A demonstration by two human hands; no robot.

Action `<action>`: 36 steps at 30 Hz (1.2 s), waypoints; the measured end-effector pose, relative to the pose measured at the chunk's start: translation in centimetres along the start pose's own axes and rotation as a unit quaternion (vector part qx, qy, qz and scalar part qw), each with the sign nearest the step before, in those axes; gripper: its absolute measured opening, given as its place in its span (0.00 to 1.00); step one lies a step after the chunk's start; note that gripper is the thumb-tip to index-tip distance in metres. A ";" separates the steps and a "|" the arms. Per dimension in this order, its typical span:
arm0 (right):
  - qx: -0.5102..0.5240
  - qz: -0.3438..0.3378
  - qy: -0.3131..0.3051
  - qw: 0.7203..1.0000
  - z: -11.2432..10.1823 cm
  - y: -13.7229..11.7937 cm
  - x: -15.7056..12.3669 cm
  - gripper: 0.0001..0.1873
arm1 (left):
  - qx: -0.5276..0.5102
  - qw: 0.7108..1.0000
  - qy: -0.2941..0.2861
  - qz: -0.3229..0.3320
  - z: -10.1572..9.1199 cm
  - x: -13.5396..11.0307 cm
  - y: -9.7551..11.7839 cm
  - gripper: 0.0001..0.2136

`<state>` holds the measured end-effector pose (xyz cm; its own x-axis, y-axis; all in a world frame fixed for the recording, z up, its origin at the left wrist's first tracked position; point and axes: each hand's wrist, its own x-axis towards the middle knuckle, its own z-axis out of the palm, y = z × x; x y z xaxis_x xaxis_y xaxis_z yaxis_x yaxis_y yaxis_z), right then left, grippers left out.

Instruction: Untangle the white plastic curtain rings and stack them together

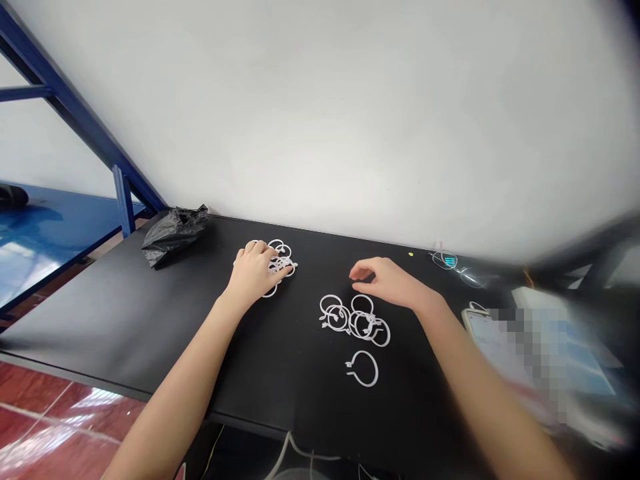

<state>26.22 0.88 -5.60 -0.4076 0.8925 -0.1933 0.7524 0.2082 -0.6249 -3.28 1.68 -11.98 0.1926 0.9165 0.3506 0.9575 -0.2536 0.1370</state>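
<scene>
Thin white plastic-looking open rings (350, 324) cluster on a flat black table (280, 363), a lone ring (377, 371) at their six o'clock. At ten, a person's left hand (254, 269), thumb spread from fingers, overlies another pile (283, 263); at one, the right hand (385, 280) curves, thumb and fingertips apart.

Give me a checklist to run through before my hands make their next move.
1. Right hand free: ok, no ring shows between its fingers and thumb.
2. Left hand gripping a ring: cannot tell; it covers part of the left pile of white rings.
3. Left pile separate from the right cluster of white rings: ok, they lie apart.
4. Single white ring in with that cluster: not ok, it lies apart, nearer the camera.
5. Black plastic bag off the rings: ok.
</scene>
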 end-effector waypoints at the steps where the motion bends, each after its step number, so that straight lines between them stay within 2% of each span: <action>1: -0.016 0.020 -0.022 0.999 -0.1 0.4 0.0 0.07 | 0.000 1.000 0.001 0.000 0.0 0.0 0.1 0.18; 5: -0.038 0.073 -0.076 0.994 -0.2 1.6 0.3 0.09 | 0.001 1.000 0.006 -0.005 -0.2 -0.1 0.3 0.20; 9: -0.051 0.088 -0.109 0.989 0.2 2.0 0.6 0.08 | -0.008 1.000 0.029 -0.004 -0.3 -0.2 0.8 0.19; 12: -0.060 0.086 -0.108 0.989 0.4 2.0 0.8 0.06 | -0.046 0.996 0.059 0.038 -0.3 -0.3 1.8 0.15; 15: -0.071 0.081 -0.084 0.991 0.7 2.0 0.9 0.06 | -0.117 0.987 0.064 0.094 -0.3 -0.6 3.6 0.11; 18: -0.074 0.070 -0.061 0.993 1.0 2.0 1.0 0.07 | -0.194 0.969 0.016 0.150 -0.3 -1.4 5.9 0.10; 23: -0.043 0.040 -0.034 0.998 0.9 1.6 0.9 0.04 | -0.274 0.928 -0.134 0.214 -0.1 -3.3 8.9 0.17; 26: -0.011 0.022 -0.045 0.999 0.2 1.0 0.4 0.03 | -0.284 0.917 -0.165 0.228 0.2 -3.9 9.6 0.16; 32: 0.086 -0.006 -0.038 0.996 -1.4 -0.2 -0.6 0.09 | -0.334 0.908 -0.151 0.202 0.1 -3.6 9.5 0.14; 34: 0.125 -0.011 -0.044 0.991 -1.4 -0.6 -0.7 0.10 | -0.389 0.900 -0.126 0.154 -0.1 -3.4 9.4 0.16; 36: 0.150 -0.029 -0.049 0.987 -1.1 -1.0 -0.7 0.10 | -0.474 0.867 -0.127 0.084 -0.4 -3.1 9.3 0.18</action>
<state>26.28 0.41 -4.01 -0.5051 0.8363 -0.2130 0.5449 0.1177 -0.8302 4.97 -3.63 -11.45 0.4683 0.8499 0.2415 0.3269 -0.4206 0.8463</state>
